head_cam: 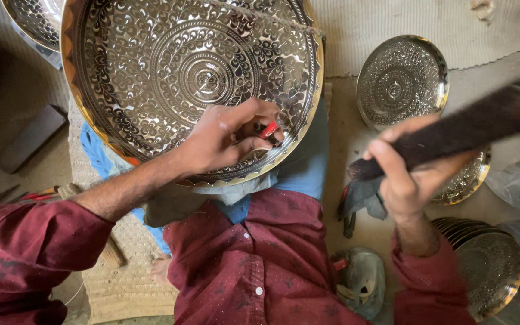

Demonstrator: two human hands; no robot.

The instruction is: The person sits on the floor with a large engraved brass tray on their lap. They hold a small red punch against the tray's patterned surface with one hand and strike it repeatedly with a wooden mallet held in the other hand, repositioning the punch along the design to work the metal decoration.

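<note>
- Tray (151, 66), large, round and engraved, rests tilted on the person's lap over a blue cloth (305, 171); its gilt rim (91, 129) shows at the lower left edge
- Left hand (227, 139) lies on the tray's lower right part, fingers pinched around a small red-tipped tool (268, 129); the tip touches the engraved surface near the rim
- Right hand (407, 174) is clenched around a dark stick (470, 127), blurred, which runs up toward the right edge of the view; the hand is off the tray, well to its right
- Smaller engraved plate (401, 81) lies on the floor beyond the right hand; another plate (467, 180) shows partly under that hand; a stack of plates (489, 265) sits lower right
- Second big tray (34, 21) peeks in at the top left corner
- Dark rag (362, 195) lies just beside the right wrist; a wooden block (31, 137) lies on the floor at left; both sleeves (25, 241) are maroon
</note>
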